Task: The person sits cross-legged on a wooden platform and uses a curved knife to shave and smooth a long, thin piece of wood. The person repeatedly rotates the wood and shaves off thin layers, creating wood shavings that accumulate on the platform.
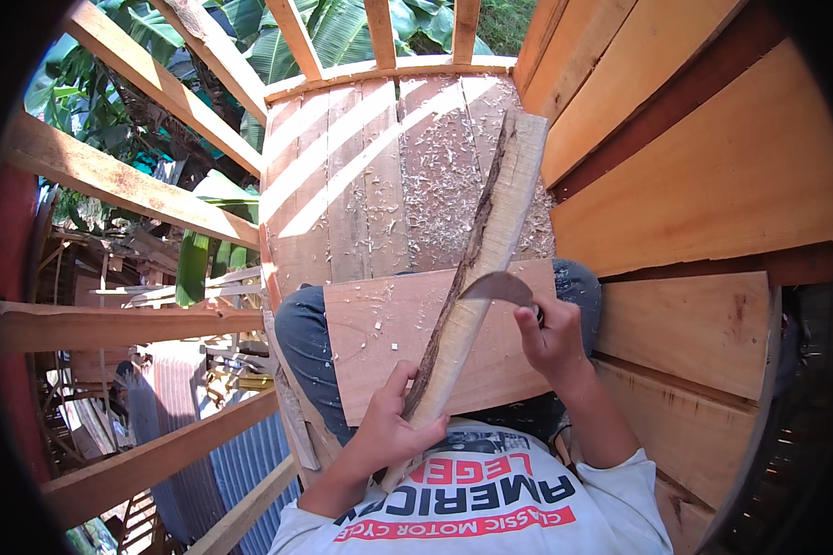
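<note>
A long piece of wood (484, 268), pale on its cut face with dark bark down its left edge, slants from my chest out over the floor. Near its lower end my left hand (391, 427) is closed around it. My right hand (553, 335) grips a knife with a short curved blade (498, 289); the handle is mostly hidden in the fist. The blade lies across the wood, about midway along, its tip toward the bark edge. Under the wood, a flat plywood board (379, 324) rests on my lap, with a few small chips on it.
Wood shavings (435, 176) litter the plank floor (342, 194) ahead. Wooden rails (130, 319) stand along the left and far edges, with banana leaves (329, 46) and corrugated roofing (250, 472) beyond. A plank wall (703, 185) closes the right side.
</note>
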The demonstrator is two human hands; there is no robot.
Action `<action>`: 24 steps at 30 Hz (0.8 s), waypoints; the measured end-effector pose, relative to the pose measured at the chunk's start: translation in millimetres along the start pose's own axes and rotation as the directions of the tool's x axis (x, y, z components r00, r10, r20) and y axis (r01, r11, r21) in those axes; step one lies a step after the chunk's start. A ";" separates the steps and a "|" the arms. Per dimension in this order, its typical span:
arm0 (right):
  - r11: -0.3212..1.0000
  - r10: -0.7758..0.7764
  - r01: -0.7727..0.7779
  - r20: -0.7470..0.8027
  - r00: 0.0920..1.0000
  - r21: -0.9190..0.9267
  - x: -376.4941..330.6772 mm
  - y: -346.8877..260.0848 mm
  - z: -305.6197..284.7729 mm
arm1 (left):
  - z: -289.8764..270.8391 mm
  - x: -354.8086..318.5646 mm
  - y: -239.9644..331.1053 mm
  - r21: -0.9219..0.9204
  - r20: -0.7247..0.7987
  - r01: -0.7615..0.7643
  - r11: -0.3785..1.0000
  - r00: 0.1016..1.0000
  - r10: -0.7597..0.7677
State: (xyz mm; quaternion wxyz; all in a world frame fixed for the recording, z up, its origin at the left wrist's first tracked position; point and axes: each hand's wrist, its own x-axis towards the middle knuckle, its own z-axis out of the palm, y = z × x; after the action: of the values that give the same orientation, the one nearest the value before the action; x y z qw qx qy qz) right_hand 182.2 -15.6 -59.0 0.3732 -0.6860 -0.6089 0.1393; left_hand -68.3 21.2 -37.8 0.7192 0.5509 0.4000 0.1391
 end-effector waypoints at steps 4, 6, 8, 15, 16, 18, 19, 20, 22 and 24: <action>0.998 0.048 -0.050 -0.082 0.996 -0.026 3.5 9.1 -5.4 | -4.8 1.8 -1.1 0.119 0.028 -0.090 0.989 0.996 0.087; 0.948 0.290 -0.309 -0.201 0.936 -0.073 13.1 31.2 -19.4 | -7.1 4.4 3.2 0.164 0.048 -0.054 0.985 0.998 0.047; 0.999 -0.016 0.012 -0.092 0.996 -0.050 -3.3 19.2 -16.0 | -1.0 4.9 6.7 0.110 0.094 -0.043 0.993 0.995 0.033; 0.753 0.522 -0.404 -0.099 0.847 0.519 -1.2 42.8 -10.3 | -3.4 9.7 3.6 0.195 0.021 -0.084 0.977 0.996 0.081; 0.676 0.531 -0.396 -0.039 0.846 0.622 -5.3 35.6 -10.7 | -2.6 9.8 7.3 0.208 0.022 -0.115 0.971 0.993 0.112; 0.565 0.508 -0.400 0.077 0.858 0.721 -14.8 19.9 -3.7 | -2.4 10.8 12.4 0.242 0.025 -0.133 0.961 0.991 0.131; 0.529 0.501 -0.401 0.107 0.859 0.748 -17.0 13.0 0.5 | -4.1 12.5 12.1 0.264 0.019 -0.132 0.956 0.991 0.131; 0.491 0.491 -0.402 0.136 0.860 0.773 -17.9 6.9 3.8 | -5.9 14.5 11.9 0.286 0.013 -0.130 0.949 0.991 0.132; 0.356 0.482 -0.379 0.180 0.858 0.854 -14.8 -2.9 7.9 | -4.8 18.7 11.5 0.306 0.010 -0.110 0.946 0.994 0.112; 0.140 0.469 -0.299 0.203 0.859 0.944 -7.8 -13.5 15.3 | -6.2 22.5 12.9 0.321 0.010 -0.075 0.944 0.997 0.076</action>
State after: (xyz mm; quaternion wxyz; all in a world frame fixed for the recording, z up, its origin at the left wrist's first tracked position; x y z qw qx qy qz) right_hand 160.7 -17.9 -62.3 0.7021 -0.4557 -0.1718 0.5195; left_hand -55.3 44.4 -36.1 0.6137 0.6752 0.3969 0.1001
